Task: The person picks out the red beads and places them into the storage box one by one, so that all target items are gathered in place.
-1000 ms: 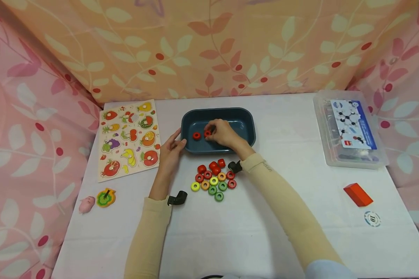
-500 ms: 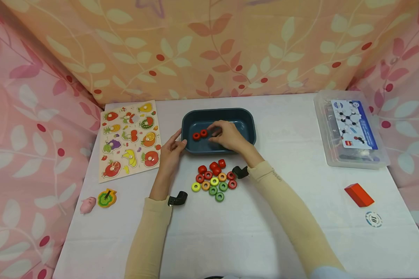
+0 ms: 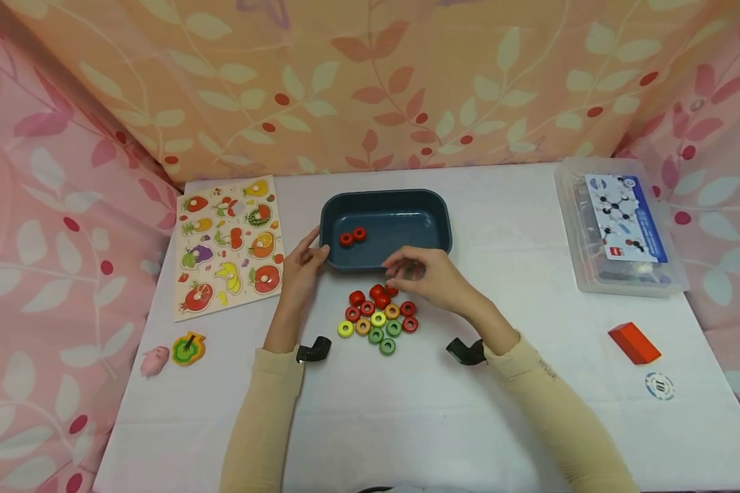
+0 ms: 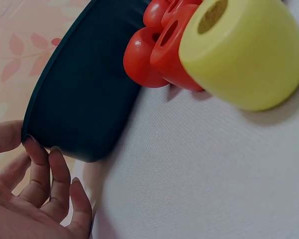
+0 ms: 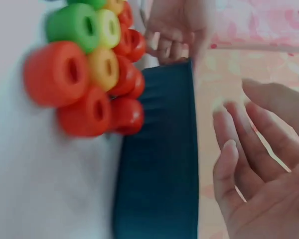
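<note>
My left hand (image 3: 302, 267) rests its thumb and fingertips against the left end of a dark blue tray (image 3: 432, 257); in the left wrist view, the fingertips (image 4: 55, 152) lie right at its rim and outer wall. Inside the tray, toward the left, sit two red beads (image 3: 353, 237) side by side. My right hand (image 3: 432, 277) hovers over the tray's near edge with fingers and thumb apart, nothing between them. Partly under it lies a cluster of chunky holed beads (image 3: 377, 320) in red, orange, yellow and green; the right fingertips overlap its rear red beads from above.
A fruit puzzle board (image 3: 228, 250) lies left of the tray. Nearer are a pink pig figure (image 3: 155, 361) and a green-and-orange piece (image 3: 188, 348). At right stand a clear plastic case (image 3: 617, 226), a red block (image 3: 634, 343) and a round chip (image 3: 660, 386). Floral curtains surround the table.
My right hand has let go of a red bead beside the other in the tray, then drawn back toward me over the bead cluster. The left hand has kept its place.
</note>
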`<move>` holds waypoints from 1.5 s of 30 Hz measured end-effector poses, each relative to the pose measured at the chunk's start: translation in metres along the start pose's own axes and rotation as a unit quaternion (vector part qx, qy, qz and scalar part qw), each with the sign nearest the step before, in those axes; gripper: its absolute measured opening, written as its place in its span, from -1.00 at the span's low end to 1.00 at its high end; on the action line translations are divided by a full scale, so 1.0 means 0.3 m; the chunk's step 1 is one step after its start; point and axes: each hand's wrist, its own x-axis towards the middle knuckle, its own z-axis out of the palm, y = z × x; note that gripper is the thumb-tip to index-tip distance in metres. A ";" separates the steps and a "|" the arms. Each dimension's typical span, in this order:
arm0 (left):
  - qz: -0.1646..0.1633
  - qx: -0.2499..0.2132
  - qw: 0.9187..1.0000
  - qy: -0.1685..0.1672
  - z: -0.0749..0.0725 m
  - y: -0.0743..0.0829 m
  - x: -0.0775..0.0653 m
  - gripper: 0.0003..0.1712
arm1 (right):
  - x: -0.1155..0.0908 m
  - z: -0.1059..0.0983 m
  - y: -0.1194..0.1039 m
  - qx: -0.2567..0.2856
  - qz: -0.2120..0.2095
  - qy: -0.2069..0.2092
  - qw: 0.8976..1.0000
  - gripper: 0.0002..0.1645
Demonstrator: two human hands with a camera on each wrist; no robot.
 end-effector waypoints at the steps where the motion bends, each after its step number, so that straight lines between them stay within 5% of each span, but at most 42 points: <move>1: -0.002 -0.001 1.000 0.001 0.001 0.001 -0.001 -0.42 | -0.014 -0.003 0.004 0.002 0.012 -0.014 1.000 -0.70; 6: -0.010 -0.001 1.000 0.004 0.004 0.005 -0.002 -0.42 | -0.072 -0.018 0.053 -0.020 0.054 -0.070 0.996 -0.70; 15: -0.007 -0.003 1.000 0.002 0.003 0.007 -0.006 -0.43 | -0.124 -0.011 0.153 -0.020 0.056 -0.119 0.991 -0.53; 34: -0.008 -0.010 1.000 -0.002 -0.003 0.004 -0.001 -0.42 | -0.129 0.026 0.171 -0.028 0.043 -0.088 0.995 -0.57; 40: -0.011 -0.010 1.000 -0.002 -0.002 0.007 0.001 -0.42 | -0.102 -0.012 0.138 -0.038 0.017 -0.069 0.997 -0.61; 45: -0.007 -0.015 1.000 -0.003 -0.003 0.004 0.002 -0.42 | -0.054 -0.070 0.079 0.015 0.025 -0.071 0.997 -0.63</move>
